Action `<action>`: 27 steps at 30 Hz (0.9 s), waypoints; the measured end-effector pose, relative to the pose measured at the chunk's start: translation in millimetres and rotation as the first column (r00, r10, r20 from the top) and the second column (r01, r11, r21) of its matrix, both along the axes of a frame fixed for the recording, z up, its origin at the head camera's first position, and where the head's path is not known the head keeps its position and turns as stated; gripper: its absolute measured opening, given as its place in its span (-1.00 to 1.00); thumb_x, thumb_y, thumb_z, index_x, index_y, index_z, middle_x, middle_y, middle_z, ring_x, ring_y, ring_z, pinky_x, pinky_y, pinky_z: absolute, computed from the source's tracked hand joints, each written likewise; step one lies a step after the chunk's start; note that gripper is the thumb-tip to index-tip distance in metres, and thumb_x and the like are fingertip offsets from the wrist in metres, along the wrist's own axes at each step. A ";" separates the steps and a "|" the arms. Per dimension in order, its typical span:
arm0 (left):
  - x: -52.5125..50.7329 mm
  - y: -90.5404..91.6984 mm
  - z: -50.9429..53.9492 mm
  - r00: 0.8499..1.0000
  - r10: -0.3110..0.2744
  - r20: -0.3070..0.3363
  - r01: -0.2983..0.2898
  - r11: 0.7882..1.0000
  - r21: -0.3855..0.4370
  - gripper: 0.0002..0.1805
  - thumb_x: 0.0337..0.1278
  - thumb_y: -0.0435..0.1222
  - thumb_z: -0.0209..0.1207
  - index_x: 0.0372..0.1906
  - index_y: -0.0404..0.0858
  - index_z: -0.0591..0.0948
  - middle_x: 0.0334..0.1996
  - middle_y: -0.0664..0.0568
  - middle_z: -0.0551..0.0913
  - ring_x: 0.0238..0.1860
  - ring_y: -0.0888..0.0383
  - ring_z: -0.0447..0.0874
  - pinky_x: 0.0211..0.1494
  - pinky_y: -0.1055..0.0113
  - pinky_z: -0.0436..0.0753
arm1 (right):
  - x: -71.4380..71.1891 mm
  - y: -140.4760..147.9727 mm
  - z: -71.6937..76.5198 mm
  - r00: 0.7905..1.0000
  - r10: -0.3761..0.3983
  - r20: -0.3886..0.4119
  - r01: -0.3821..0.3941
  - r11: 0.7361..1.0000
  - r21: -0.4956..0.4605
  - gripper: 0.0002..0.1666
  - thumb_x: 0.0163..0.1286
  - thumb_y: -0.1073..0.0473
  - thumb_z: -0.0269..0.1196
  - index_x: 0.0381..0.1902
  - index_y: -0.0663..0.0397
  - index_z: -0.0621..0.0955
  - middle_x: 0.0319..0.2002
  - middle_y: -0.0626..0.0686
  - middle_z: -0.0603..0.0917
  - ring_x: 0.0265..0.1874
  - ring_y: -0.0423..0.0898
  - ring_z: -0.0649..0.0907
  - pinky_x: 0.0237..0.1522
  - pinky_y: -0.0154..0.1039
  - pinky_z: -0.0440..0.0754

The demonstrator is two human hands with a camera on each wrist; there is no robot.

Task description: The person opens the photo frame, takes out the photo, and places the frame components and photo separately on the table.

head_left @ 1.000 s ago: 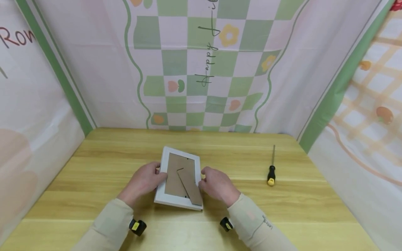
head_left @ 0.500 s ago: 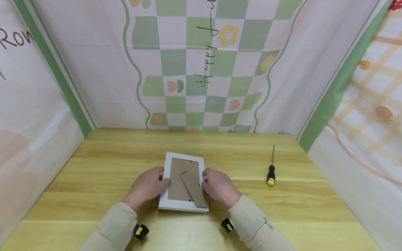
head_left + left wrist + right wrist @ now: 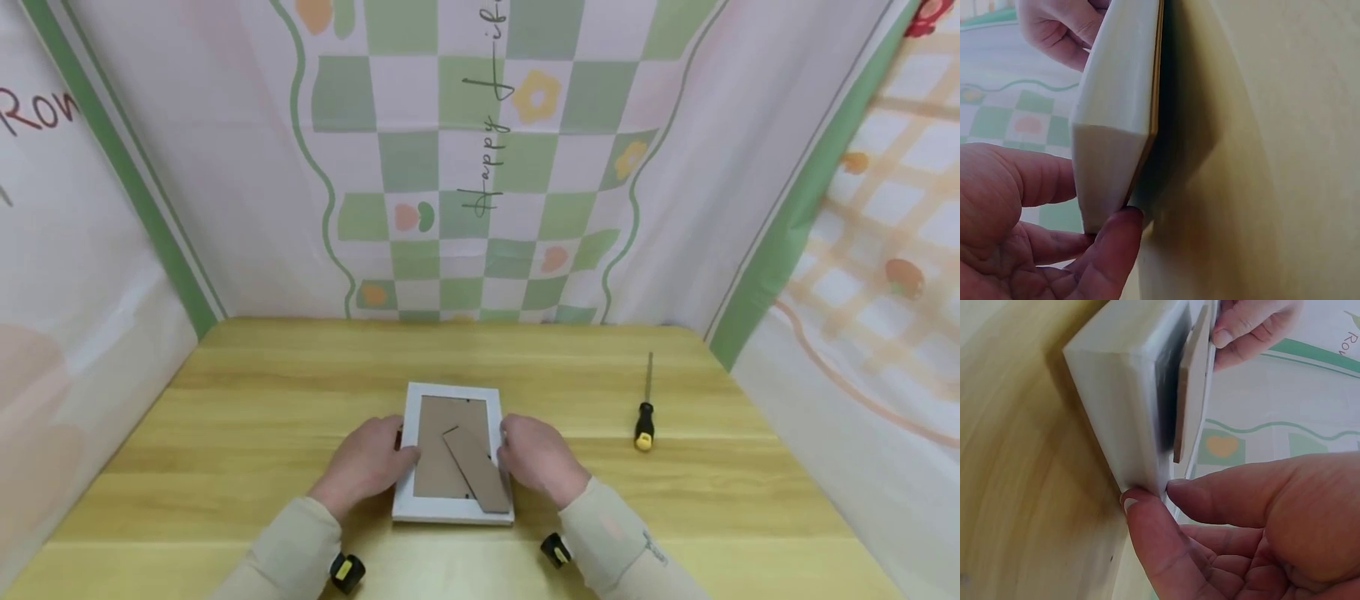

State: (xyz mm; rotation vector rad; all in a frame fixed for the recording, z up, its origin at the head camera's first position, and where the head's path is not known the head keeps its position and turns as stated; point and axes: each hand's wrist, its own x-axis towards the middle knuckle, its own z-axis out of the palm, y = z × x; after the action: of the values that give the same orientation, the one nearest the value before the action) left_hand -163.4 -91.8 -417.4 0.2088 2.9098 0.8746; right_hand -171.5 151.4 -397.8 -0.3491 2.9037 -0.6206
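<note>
A white picture frame (image 3: 453, 510) lies face down, close over the table, with its brown backing board (image 3: 438, 471) upward. A brown stand leg (image 3: 478, 471) slants across the backing towards the lower right corner. My left hand (image 3: 367, 462) grips the frame's left edge, thumb on top of the border. On the opposite edge, my right hand (image 3: 543, 458) pinches the side between thumb and fingers. The right wrist view shows thumb and forefinger meeting at the frame's thick side (image 3: 1110, 400). Whether the frame's underside fully touches the table cannot be told.
To the right, a screwdriver (image 3: 644, 425) with a black and yellow handle lies on the wooden table (image 3: 262, 367), its tip pointing away. Printed curtains (image 3: 408, 167) enclose the back and sides. Small black cameras (image 3: 347, 572) hang at both wrists.
Both hands have brought the picture frame right and nearer, turning it straighter and lowering it from a tilt to nearly flat. The grip on both edges stays. The head view has shifted slightly.
</note>
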 end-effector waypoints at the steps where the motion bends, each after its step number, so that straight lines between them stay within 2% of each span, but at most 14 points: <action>1: 0.1 0.9 -0.9 1.000 -0.002 0.002 0.002 1.000 -0.011 -0.56 0.30 -0.16 0.28 0.14 -0.37 0.64 -0.11 -0.14 0.74 -0.12 -0.01 0.69 0.04 -0.06 0.71 | 0.5 1.1 0.0 1.000 0.002 -0.005 -0.002 1.000 0.004 -0.93 0.33 0.39 0.21 -0.27 0.23 0.64 -0.47 0.00 0.58 -0.53 -0.10 0.51 -0.48 -0.23 0.53; 7: 1.5 5.2 -4.6 1.000 -0.013 0.009 0.014 0.999 -0.035 -0.69 0.22 -0.15 0.31 -0.07 -0.28 0.67 -0.32 0.00 0.68 -0.31 0.09 0.59 -0.19 0.06 0.66 | 2.4 6.9 -0.2 1.000 0.004 -0.021 -0.003 1.000 0.019 -0.87 0.33 0.39 0.22 -0.18 0.28 0.66 -0.39 0.02 0.65 -0.49 -0.10 0.53 -0.38 -0.18 0.60; 20: 7.0 11.8 -4.1 0.998 -0.054 -0.036 0.054 0.998 0.022 -0.68 0.04 -0.12 0.40 -0.21 -0.26 0.66 -0.40 0.00 0.62 -0.40 0.10 0.54 -0.34 0.14 0.60 | 3.4 13.8 -3.0 0.997 0.006 -0.073 -0.004 1.000 0.027 -0.90 0.30 0.37 0.26 -0.23 0.26 0.65 -0.43 0.01 0.63 -0.51 -0.12 0.51 -0.41 -0.17 0.57; 24: 9.3 16.7 -4.1 0.995 -0.071 -0.075 0.072 0.997 0.005 -0.58 0.01 -0.05 0.44 -0.13 -0.24 0.66 -0.40 0.01 0.63 -0.40 0.11 0.55 -0.40 0.16 0.58 | 3.1 15.0 -3.1 0.997 0.005 -0.075 -0.004 1.000 0.022 -0.88 0.30 0.37 0.26 -0.20 0.26 0.66 -0.42 0.01 0.64 -0.51 -0.13 0.51 -0.40 -0.17 0.59; 27: 13.1 22.3 -4.0 0.990 -0.078 -0.118 0.070 0.995 -0.072 -0.29 -0.04 0.07 0.46 0.06 -0.41 0.64 -0.21 -0.16 0.72 -0.22 -0.06 0.67 -0.19 -0.01 0.70 | 3.7 16.8 -3.5 0.996 0.010 -0.092 -0.008 1.000 0.022 -0.89 0.29 0.36 0.28 -0.22 0.24 0.66 -0.40 0.02 0.66 -0.48 -0.10 0.55 -0.34 -0.10 0.65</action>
State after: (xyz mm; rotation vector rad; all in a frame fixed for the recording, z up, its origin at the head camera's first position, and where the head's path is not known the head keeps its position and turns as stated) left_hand -150.3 -69.6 -421.4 0.3747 3.0138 0.7770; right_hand -167.7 168.2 -401.3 -0.3981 2.9922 -0.5869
